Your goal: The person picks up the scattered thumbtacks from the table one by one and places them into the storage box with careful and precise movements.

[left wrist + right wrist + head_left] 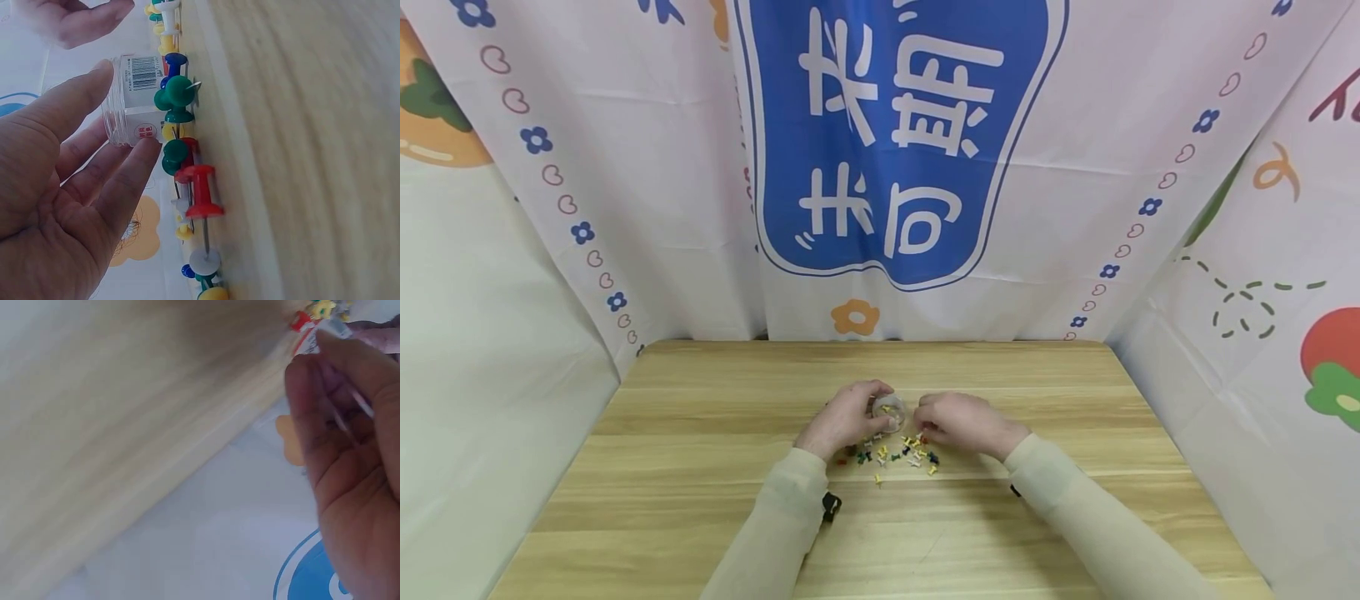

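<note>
My left hand [848, 417] grips a small clear jar [891, 407], thumb on one side and fingers on the other. A few yellow pins show inside it from above. The jar's barcode label [144, 74] faces the left wrist camera. Push pins [916, 454] in red, green, blue, yellow and white lie scattered before the jar. Beside the jar, my right hand [966, 419] is low over the pins' right side, fingers curled and thumb meeting them. Thin, pale, see-through edges [357, 403] show within its grasp, blurred; their kind is unclear. A red pin [300, 321] lies beyond the fingertips.
The wooden table [700, 517] extends around both hands. A printed white curtain [685, 208] hangs behind its far edge, and cloth also hangs at both sides. One yellow pin [878, 480] lies nearer the front than the others.
</note>
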`<action>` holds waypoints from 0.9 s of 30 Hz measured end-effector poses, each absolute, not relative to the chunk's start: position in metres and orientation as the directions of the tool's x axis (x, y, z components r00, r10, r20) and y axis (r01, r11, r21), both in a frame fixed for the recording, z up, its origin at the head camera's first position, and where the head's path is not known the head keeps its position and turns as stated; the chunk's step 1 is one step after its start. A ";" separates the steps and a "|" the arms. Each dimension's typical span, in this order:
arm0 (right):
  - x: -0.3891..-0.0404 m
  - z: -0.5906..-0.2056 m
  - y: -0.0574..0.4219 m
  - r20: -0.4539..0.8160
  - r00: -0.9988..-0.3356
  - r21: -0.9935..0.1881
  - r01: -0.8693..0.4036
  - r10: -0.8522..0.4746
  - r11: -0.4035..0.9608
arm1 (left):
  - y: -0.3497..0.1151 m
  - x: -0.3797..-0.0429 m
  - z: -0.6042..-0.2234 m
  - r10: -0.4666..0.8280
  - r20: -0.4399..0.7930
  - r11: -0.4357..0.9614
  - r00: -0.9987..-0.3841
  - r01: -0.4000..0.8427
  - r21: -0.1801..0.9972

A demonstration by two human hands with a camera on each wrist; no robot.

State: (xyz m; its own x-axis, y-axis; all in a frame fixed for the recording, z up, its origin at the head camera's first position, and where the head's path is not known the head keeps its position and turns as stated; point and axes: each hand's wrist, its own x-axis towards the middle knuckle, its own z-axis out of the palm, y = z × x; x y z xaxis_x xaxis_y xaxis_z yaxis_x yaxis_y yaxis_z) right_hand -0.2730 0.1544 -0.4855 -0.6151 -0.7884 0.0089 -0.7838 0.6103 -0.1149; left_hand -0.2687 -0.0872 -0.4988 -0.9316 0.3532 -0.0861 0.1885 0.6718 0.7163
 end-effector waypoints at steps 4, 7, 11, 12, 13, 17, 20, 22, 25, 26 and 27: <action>-0.276 -0.485 0.158 -0.012 -0.518 -0.048 -0.854 -0.855 0.518 | -0.087 -0.268 -0.498 0.348 -0.093 0.677 -0.933 0.181 0.713; -0.276 -0.486 0.159 -0.031 -0.486 -0.027 -0.873 -0.874 0.487 | -0.087 -0.268 -0.498 0.345 -0.097 0.681 -0.934 0.178 0.711; -0.276 -0.486 0.159 -0.045 -0.461 -0.018 -0.887 -0.886 0.462 | -0.087 -0.268 -0.498 0.345 -0.094 0.681 -0.934 0.180 0.710; -0.276 -0.486 0.159 -0.049 -0.458 -0.015 -0.888 -0.888 0.459 | -0.087 -0.268 -0.497 0.346 -0.093 0.680 -0.934 0.181 0.710; -0.276 -0.487 0.160 -0.053 -0.456 -0.016 -0.889 -0.889 0.457 | -0.087 -0.268 -0.497 0.346 -0.092 0.681 -0.934 0.182 0.710; -0.276 -0.488 0.160 -0.072 -0.462 -0.014 -0.885 -0.884 0.464 | -0.087 -0.268 -0.497 0.351 -0.084 0.680 -0.933 0.192 0.708; -0.276 -0.490 0.161 -0.076 -0.476 -0.009 -0.878 -0.876 0.478 | -0.087 -0.267 -0.497 0.353 -0.077 0.681 -0.932 0.200 0.705; -0.276 -0.491 0.161 -0.071 -0.484 -0.003 -0.874 -0.872 0.486 | -0.087 -0.267 -0.497 0.352 -0.073 0.682 -0.933 0.202 0.703; -0.276 -0.492 0.162 -0.061 -0.488 -0.002 -0.872 -0.871 0.489 | -0.088 -0.268 -0.498 0.352 -0.070 0.684 -0.933 0.206 0.700; -0.276 -0.492 0.162 -0.058 -0.488 -0.005 -0.872 -0.871 0.489 | -0.088 -0.268 -0.498 0.353 -0.070 0.685 -0.933 0.207 0.698; -0.277 -0.493 0.163 -0.055 -0.487 -0.010 -0.873 -0.872 0.488 | -0.088 -0.268 -0.499 0.353 -0.069 0.686 -0.933 0.208 0.697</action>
